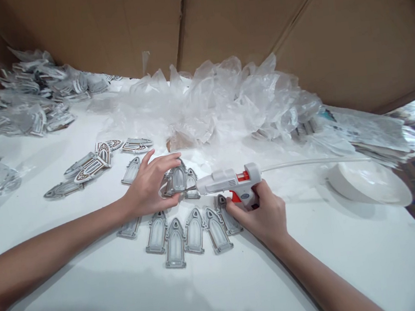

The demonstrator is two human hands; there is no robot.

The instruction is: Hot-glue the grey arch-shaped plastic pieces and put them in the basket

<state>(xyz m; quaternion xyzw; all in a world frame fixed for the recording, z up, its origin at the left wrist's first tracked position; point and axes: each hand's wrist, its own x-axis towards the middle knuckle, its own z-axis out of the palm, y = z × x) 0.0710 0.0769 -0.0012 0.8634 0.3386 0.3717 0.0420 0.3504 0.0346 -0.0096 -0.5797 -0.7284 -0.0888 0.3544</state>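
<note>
My left hand (154, 184) grips a small grey arch-shaped piece (178, 179) between thumb and fingers, held up above the table. In my right hand (265, 214) is a white hot glue gun (221, 180) with a red trigger, a glue stick (314, 163) jutting from its back. The nozzle points left and comes close to the lower edge of the held piece; whether they touch I cannot tell. Several like arched pieces (174, 244) lie in a fanned row in front of my hands. Another arched piece (131, 171) rests behind my left wrist.
Brown-and-white patterned pieces (93, 168) lie in a loose group at the left. Bagged pieces (33, 93) are heaped at the back left. Crumpled clear plastic bags (219, 98) spread along the cardboard wall (101, 27). A white bowl (370, 186) stands near the right edge.
</note>
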